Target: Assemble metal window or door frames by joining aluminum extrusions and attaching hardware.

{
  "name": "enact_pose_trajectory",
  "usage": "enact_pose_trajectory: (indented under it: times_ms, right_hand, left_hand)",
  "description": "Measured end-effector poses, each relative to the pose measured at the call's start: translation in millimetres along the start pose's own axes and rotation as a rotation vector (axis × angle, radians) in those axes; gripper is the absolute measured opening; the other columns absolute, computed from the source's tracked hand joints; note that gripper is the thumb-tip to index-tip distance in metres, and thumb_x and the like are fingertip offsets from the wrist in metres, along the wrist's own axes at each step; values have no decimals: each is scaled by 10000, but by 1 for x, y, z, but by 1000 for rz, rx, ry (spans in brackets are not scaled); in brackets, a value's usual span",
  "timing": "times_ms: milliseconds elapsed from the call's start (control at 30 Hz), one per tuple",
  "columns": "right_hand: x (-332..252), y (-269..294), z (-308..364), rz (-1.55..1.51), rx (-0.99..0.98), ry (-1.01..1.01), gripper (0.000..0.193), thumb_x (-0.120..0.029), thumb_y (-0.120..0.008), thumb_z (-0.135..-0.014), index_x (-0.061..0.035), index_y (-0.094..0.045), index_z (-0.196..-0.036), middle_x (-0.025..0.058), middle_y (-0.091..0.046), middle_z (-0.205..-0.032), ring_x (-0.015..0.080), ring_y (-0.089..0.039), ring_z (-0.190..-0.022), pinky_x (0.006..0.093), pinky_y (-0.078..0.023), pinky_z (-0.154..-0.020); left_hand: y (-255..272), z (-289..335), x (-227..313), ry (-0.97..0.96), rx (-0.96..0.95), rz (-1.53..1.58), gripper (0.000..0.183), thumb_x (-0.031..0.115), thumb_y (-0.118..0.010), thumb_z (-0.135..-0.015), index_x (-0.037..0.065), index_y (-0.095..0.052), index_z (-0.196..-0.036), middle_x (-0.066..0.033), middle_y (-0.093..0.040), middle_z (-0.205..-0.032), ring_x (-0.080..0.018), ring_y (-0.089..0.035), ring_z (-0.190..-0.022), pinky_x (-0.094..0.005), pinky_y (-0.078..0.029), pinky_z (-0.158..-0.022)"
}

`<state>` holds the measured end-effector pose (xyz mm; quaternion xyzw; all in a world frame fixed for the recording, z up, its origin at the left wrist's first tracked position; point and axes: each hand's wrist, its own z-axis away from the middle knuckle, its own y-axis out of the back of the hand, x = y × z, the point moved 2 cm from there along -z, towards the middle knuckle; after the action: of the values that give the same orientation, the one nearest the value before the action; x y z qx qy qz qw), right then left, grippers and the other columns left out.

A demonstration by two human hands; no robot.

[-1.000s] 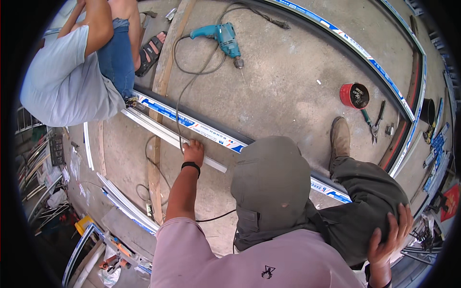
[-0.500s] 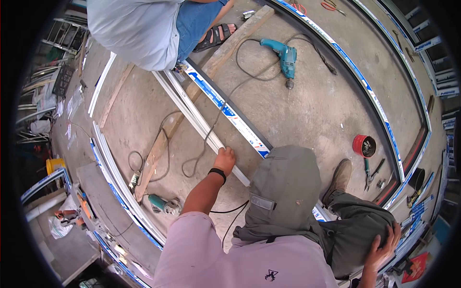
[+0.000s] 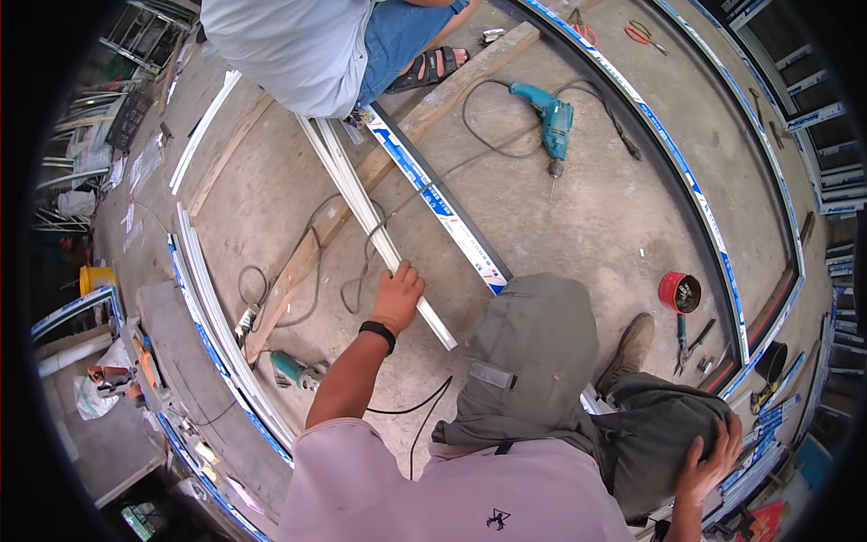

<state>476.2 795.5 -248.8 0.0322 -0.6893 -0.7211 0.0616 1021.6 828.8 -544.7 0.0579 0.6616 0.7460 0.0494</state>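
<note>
My left hand is closed round the near part of a pair of long white profile strips, whose far ends reach the crouching co-worker. Beside them, to the right, lies a dark profile covered with blue-and-white film; its near end touches or passes under my bent left knee, I cannot tell which. My right hand rests on my right knee with its fingers spread, holding nothing. A wooden beam passes beneath the strips and the filmed profile.
A co-worker crouches at the far end. On the floor lie a teal corded drill, a teal angle grinder, a red can, pliers and trailing cables. A large filmed frame curves along the right, with more profiles at left.
My left hand and the near end of the white strips have moved a little left, away from the filmed profile. My view has shifted slightly; my right hand stays on the knee.
</note>
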Motion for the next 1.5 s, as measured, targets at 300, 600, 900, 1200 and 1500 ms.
enact_pose_trajectory:
  times_ms: [300, 600, 900, 1200, 1500]
  right_hand:
    - [-1, 0, 5, -8, 12, -30, 418, -293, -537, -898, 22, -583, -1169, 242, -527, -1329, 454, -477, -1239, 528, -341, -1056]
    - [-3, 0, 0, -3, 11, -23, 422, -299, -546, -908, 20, -582, -1181, 236, -527, -1336, 458, -471, -1247, 523, -345, -1056]
    - [-5, -3, -6, 14, -1, -9, 458, -353, -543, -913, 14, -581, -1184, 231, -526, -1336, 451, -466, -1249, 523, -332, -1062]
    - [1, -6, -12, 42, 6, 14, 487, -389, -516, -936, 19, -581, -1193, 234, -528, -1323, 449, -471, -1241, 511, -337, -1052]
    - [9, -11, -12, 33, 7, 38, 519, -416, -520, -935, 24, -587, -1202, 230, -528, -1325, 453, -466, -1246, 530, -341, -1057]
  left_hand:
    - [41, -12, -1, 26, 172, 145, 231, 43, -654, -663, 94, -590, -878, -103, -576, -1059, -311, -496, -1238, -400, -454, -772]
    - [92, -17, 4, 0, 263, 264, 259, 13, -655, -640, 72, -607, -887, -102, -579, -1015, -336, -538, -1175, -417, -472, -793]
    - [67, 11, 6, 24, 49, 160, 203, 52, -624, -723, 74, -601, -923, -93, -573, -1077, -312, -486, -1248, -417, -461, -837]
    - [-23, 50, 3, 24, -143, 222, 155, 52, -573, -770, 42, -626, -915, -109, -582, -1051, -285, -555, -1121, -375, -528, -806]
    - [-25, 78, 33, -14, -313, 539, 121, 41, -596, -758, 44, -661, -859, -124, -632, -940, -299, -622, -984, -403, -556, -790]
